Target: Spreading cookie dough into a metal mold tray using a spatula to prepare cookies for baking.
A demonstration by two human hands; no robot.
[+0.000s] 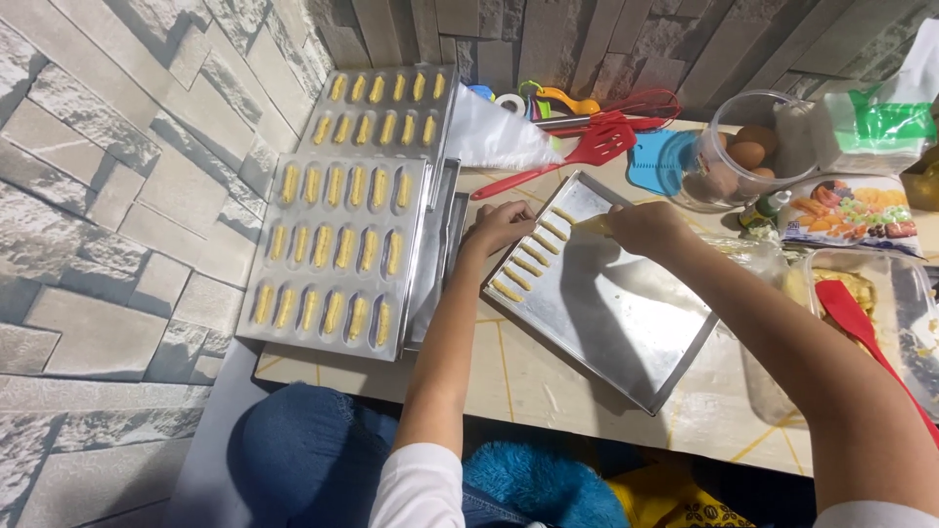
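Note:
A metal baking tray lies tilted on the low table, with a short row of piped yellow dough fingers along its left edge. My left hand rests on the tray's upper left rim, fingers curled on it. My right hand is closed around a clear piping bag whose tip points at the tray's top corner beside the dough fingers. The rest of the bag trails to the right under my forearm.
Two filled trays of dough fingers lean at the left on stacked trays. Behind lie a white piping bag, red spatula, whisk, jar of eggs, packets, and a container with a red spatula at right.

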